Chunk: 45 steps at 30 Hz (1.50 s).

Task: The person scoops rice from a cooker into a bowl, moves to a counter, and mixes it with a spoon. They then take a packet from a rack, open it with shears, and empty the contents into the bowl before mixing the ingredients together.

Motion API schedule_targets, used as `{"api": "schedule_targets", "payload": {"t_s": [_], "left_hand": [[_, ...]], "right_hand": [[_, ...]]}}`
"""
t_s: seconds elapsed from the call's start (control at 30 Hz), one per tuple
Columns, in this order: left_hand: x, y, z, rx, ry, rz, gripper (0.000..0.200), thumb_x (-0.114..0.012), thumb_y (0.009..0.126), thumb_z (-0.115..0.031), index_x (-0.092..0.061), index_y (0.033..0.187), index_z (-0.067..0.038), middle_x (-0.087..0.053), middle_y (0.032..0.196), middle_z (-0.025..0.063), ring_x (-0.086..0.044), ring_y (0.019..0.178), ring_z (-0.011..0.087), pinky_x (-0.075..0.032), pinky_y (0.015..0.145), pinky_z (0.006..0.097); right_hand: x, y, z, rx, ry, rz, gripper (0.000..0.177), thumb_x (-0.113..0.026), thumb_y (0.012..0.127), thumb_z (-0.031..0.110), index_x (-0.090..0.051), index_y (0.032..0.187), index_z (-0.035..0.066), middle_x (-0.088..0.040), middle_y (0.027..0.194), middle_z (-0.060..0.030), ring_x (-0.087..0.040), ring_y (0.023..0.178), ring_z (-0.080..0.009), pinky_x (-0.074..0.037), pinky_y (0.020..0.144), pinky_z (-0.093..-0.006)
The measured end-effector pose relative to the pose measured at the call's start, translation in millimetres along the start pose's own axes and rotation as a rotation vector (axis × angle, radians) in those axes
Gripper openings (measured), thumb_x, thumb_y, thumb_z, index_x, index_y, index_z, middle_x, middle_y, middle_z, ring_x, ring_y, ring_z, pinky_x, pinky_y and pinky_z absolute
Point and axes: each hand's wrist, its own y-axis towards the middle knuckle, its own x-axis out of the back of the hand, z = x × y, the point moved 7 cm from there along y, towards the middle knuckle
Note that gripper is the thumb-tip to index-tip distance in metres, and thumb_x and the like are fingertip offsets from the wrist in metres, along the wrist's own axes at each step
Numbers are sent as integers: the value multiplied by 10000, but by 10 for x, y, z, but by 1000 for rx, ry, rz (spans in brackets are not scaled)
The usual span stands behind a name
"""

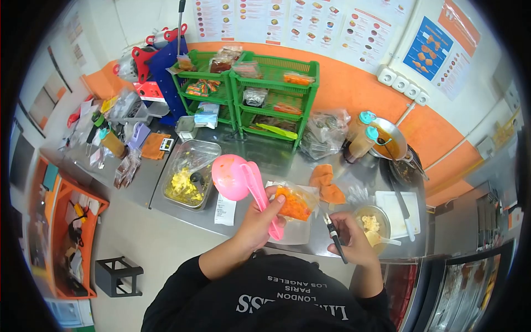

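Note:
My left hand (255, 224) is closed around a pink ladle (231, 178), its bowl raised up and to the left, and a small clear plastic bag of orange food (296, 206). In my right hand (354, 241) is a slim black-handled tool (333, 232) with a thin metal end pointing up toward the bag; its exact kind I cannot tell. Below the bag, a pale tray (296, 235) lies on the steel counter. Close to my right hand stands a bowl (385, 221) with pale yellow crumbled food and a light spoon (381, 239).
A lidded container (209, 200) holds yellow pieces beside a paper receipt (225, 209). Green racks (274, 91) with bagged goods stand behind. To the right are orange cloths (327, 185), squeeze bottles (362, 145), a pan of orange sauce (399, 133), and a knife (405, 207) on a white board (416, 222).

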Motion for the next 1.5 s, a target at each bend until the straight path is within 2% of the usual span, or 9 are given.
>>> {"api": "schedule_targets", "payload": {"t_s": [0.13,0.43,0.5,0.67,0.73,0.93,1.0,1.33,1.5], "left_hand": [[-4,-19,13,-3,72,51,227,-534,970,-178,-515,1180,-96,-574,1005,-3,-509,744,50,-404,534,209],[46,-17,60,-1,154,41,222,-529,968,-163,-509,1167,-66,-588,966,24,-507,663,64,-421,514,214],[39,-17,76,13,172,34,220,-536,965,-159,-510,1162,-65,-586,959,27,-504,643,68,-423,504,217],[8,4,136,59,224,27,217,-558,954,-148,-510,1147,-62,-574,922,31,-496,597,75,-427,481,225],[17,26,207,75,247,43,403,-616,933,-242,-473,1235,-18,-582,830,36,-542,540,86,-429,477,223],[-74,67,301,85,231,70,397,-625,927,-225,-473,1226,-12,-583,825,40,-540,529,91,-427,464,230],[-97,74,316,96,238,81,390,-626,926,-226,-479,1219,-14,-585,822,39,-539,528,89,-426,460,230],[-210,101,238,60,429,60,353,-770,797,-146,-541,1046,-44,-601,777,5,-531,534,47,-429,443,205],[-218,84,183,34,483,2,298,-757,801,-91,-549,1009,-45,-578,725,-17,-501,527,32,-396,441,194]], "right_hand": [[-22,37,12,-5,-5,24,724,-868,679,273,-446,1230,68,-474,947,15,-467,831,-96,-379,752,-248],[-38,-32,-74,-33,105,64,633,-832,732,221,-442,1203,57,-475,913,10,-479,745,-85,-382,638,-225],[-24,-86,-114,-89,144,54,612,-836,727,166,-466,1205,66,-498,987,32,-502,906,-68,-401,804,-230],[13,-233,-155,-128,153,50,626,-840,727,200,-461,1205,62,-497,1015,15,-495,918,-70,-405,819,-237],[30,-286,-142,-134,170,38,633,-842,726,214,-458,1205,60,-498,1024,8,-494,925,-75,-406,826,-242],[32,-360,-126,-146,106,37,657,-842,725,242,-440,1207,46,-506,1030,-10,-499,945,-94,-412,834,-262],[41,-356,-97,-74,63,19,649,-823,746,265,-413,1206,61,-466,964,-7,-478,761,-96,-400,661,-236],[16,-403,-221,-108,87,44,657,-812,756,272,-396,1219,62,-474,998,-23,-481,746,-98,-397,648,-228],[-6,-348,-210,-84,43,62,657,-796,772,312,-390,1220,56,-459,996,-26,-481,751,-99,-397,657,-229]]}}
